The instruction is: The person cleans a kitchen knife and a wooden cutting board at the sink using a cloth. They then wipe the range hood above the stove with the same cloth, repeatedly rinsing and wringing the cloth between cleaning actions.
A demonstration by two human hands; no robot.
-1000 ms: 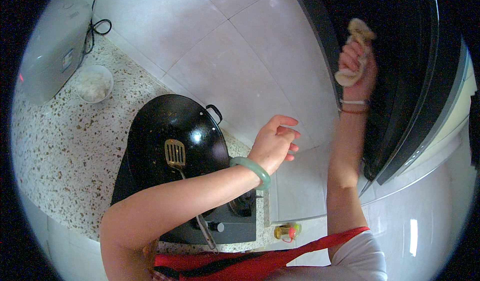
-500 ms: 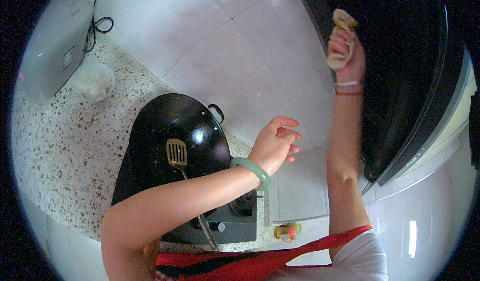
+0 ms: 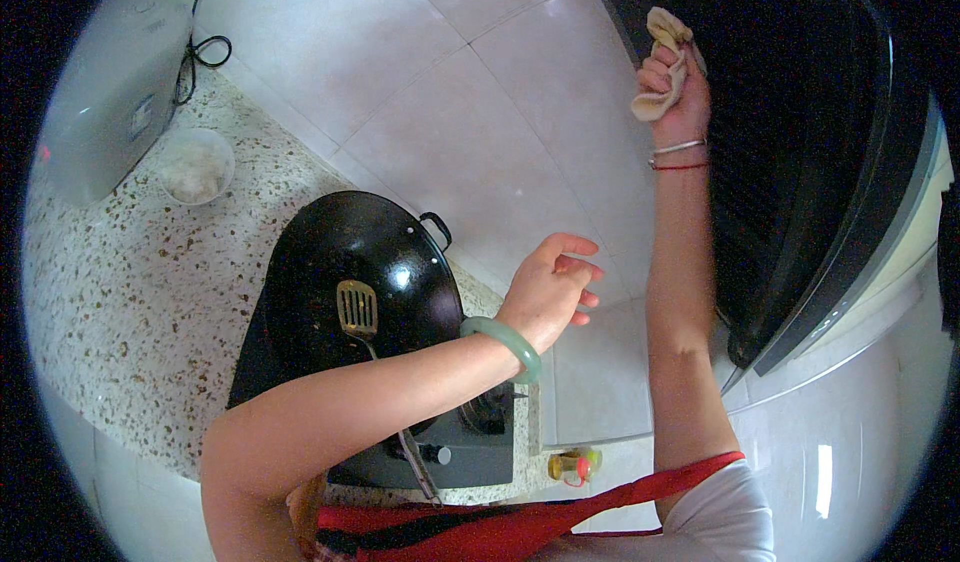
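Note:
My right hand (image 3: 678,87) is wrapped round a crumpled beige cloth (image 3: 670,28). It is at the inner side of a black range hood (image 3: 790,152), by the tiled wall; whether the cloth touches the hood I cannot tell. My left hand (image 3: 550,287), with a green bangle (image 3: 503,340) on its wrist, hangs in the air with loosely bent fingers apart and nothing in them. Beneath the left forearm a black wok (image 3: 320,247) sits on the stove (image 3: 350,474). A slotted spatula (image 3: 357,307) lies in the wok, its handle partly hidden by my forearm.
On the speckled counter (image 3: 130,292) at the left are a bowl with white contents (image 3: 195,167) and a pale appliance (image 3: 110,92) with a black cord (image 3: 205,54). Small bottles or jars (image 3: 573,467) stand right of the stove. White tiles (image 3: 440,92) cover the wall behind.
My right hand has moved a little left and farther away with the cloth, along the hood. The left hand has stayed where it was, still empty.

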